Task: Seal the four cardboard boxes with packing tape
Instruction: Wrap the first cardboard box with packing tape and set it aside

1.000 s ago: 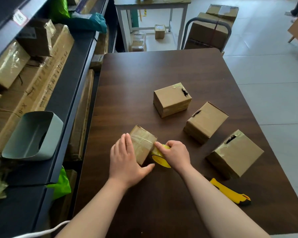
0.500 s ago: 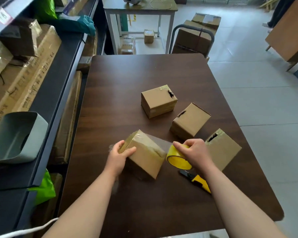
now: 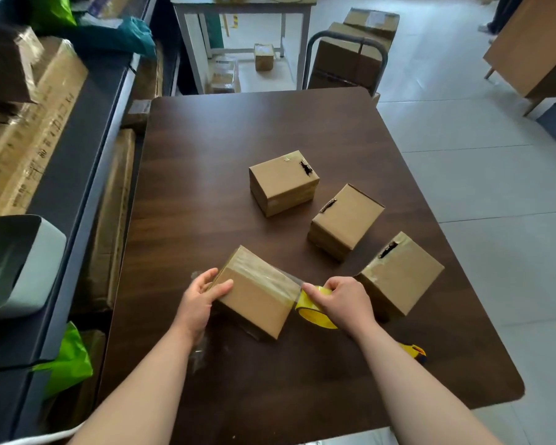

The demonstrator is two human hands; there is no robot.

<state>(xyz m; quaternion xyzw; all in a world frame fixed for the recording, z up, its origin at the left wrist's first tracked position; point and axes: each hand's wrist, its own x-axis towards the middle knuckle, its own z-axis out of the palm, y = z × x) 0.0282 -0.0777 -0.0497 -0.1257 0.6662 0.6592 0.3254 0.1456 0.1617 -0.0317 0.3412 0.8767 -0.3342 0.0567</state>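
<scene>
L grip (image 3: 203,297) clasps left end of tilted box (image 3: 257,300), lower ctr of frame, over tabletop (image 3: 206,155) | R grip (image 3: 341,303) curled round yellow tape roll (image 3: 315,316) just right of it, clear strip stretched onto box top | far box (image 3: 283,181), mid box (image 3: 347,220), right box (image 3: 402,274) sit ctr-right, apart | yellow cutter (image 3: 416,351) lower right, partly behind forearm

Left hand (image 3: 197,300) steadies a tilted box (image 3: 258,295) while right hand (image 3: 342,301) holds the tape roll (image 3: 312,311) beside it.

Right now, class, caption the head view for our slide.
Left hand holds a cardboard box; right hand grips the yellow tape roll beside it.
</scene>
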